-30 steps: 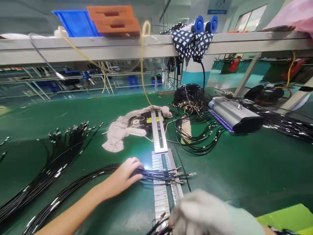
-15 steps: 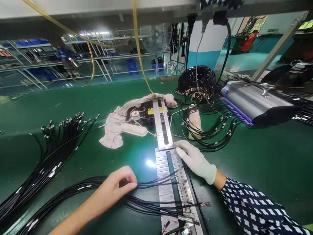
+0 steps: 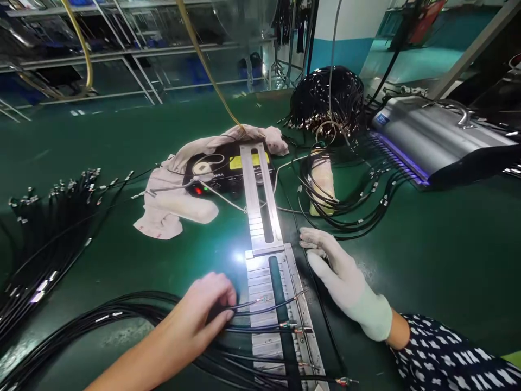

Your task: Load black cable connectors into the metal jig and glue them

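Note:
My bare left hand [image 3: 207,307] is closed round several thin black cables [image 3: 260,310] at the left edge of a slotted metal fixture [image 3: 264,282]. Their stripped, metallic ends lie over the fixture. More black cables cross the fixture lower down, below my left hand. My gloved right hand [image 3: 340,277] is to the right of the fixture, touching or just above the green table, fingers apart and nothing visible in them. A hinged metal frame [image 3: 254,217] extends away from the fixture's far end, resting over a black control box [image 3: 220,176].
A white cloth [image 3: 163,209] wraps the box's left and back sides. Cable bundles lie at left [image 3: 49,233] and far right of centre [image 3: 325,103]. A silver machine with purple light [image 3: 451,141] stands at right, near a taped roll [image 3: 321,182].
The view has tilted down. My right hand has moved off the fixture's hinge area to the right. In my left hand, the held cables are now more spread over the fixture.

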A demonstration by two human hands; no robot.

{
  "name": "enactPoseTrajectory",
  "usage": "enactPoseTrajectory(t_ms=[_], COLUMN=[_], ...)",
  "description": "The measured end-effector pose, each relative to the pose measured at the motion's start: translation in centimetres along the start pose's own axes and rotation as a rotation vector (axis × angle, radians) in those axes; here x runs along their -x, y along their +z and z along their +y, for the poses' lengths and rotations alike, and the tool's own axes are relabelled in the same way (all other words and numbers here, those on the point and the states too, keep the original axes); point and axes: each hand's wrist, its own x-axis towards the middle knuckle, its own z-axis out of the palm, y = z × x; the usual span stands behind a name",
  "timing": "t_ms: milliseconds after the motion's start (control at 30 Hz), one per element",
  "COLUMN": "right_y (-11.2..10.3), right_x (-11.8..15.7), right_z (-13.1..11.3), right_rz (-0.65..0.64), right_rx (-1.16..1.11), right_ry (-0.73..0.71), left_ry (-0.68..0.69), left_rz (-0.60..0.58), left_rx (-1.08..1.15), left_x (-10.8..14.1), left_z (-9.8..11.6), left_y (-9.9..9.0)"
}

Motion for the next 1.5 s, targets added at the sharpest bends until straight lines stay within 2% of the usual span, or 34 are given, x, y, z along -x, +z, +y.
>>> enactPoseTrajectory(t_ms=[67, 167, 233, 367, 533, 700, 800, 933, 1033, 1300, 1500], right_y=[0.1, 0.2, 0.2, 0.2, 0.3, 0.2, 0.2, 0.2, 0.3, 0.2, 0.2], right_x=[-0.3, -0.5, -0.6, -0.6, -0.7, -0.8, -0.8, -0.8, -0.7, -0.9, -0.9], right_z=[0.2, 0.2, 0.2, 0.2, 0.0, -0.2, -0.1, 0.0, 0.0, -0.3, -0.4], right_rz=[-0.01, -0.019, -0.011, -0.013, -0.029, -0.036, -0.049, -0.054, -0.061, -0.073, -0.078], right_rx=[-0.03, -0.035, -0.034, -0.011, 0.033, 0.052, 0.051, 0.071, 0.091, 0.11, 0.107], right_ry=[0.012, 0.002, 0.001, 0.005, 0.001, 0.004, 0.011, 0.011, -0.005, -0.034, -0.035], left_ry=[0.032, 0.089, 0.142, 0.24, 0.344, 0.369, 0.373, 0.39, 0.413, 0.51, 0.451], left_rz=[0.021, 0.21, 0.289, 0.268, 0.295, 0.347, 0.347, 0.264, 0.25, 0.285, 0.314], left_rx=[0.044, 0.089, 0.073, 0.027, -0.11, -0.27, -0.249, -0.153, -0.123, -0.363, -0.128], left_x=[-0.2, -1.6, -2.8, -4.2, -3.6, -3.4, -3.7, -3.9, -4.1, -4.1, -4.1], left_z=[-0.2, -0.2, -0.1, -0.3, -0.6, -0.4, -0.4, -0.6, -0.5, -0.2, -0.6], left_y=[-0.8, -2.0, -2.2, -1.3, 0.2, 0.7, 0.7, 0.2, -0.2, -0.5, 0.3])
